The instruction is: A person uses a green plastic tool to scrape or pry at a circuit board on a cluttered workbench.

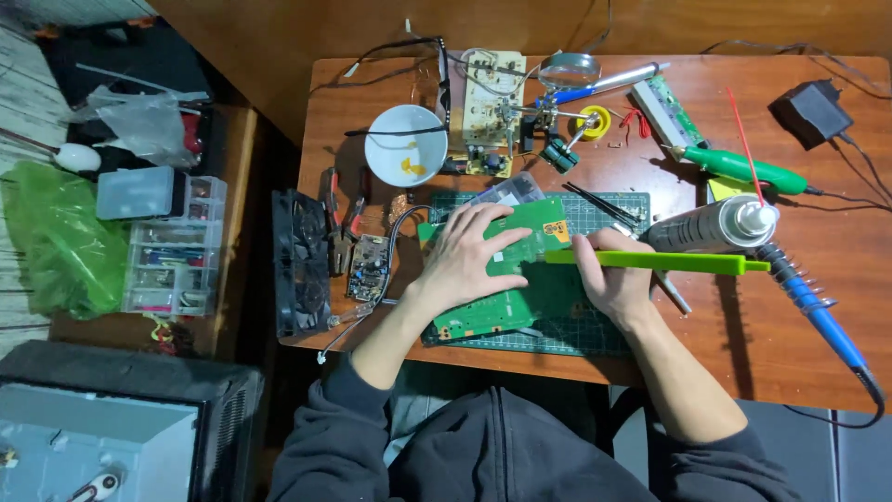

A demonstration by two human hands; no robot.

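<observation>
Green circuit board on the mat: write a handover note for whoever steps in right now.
Left hand: flat on the green circuit board, pressing it onto the cutting mat.
Right hand: grips a long green plastic tool, its tip on the board's upper edge.
Nearby: spray can and blue soldering iron to the right, white bowl behind.
Done or left: cannot tell from this view.
</observation>
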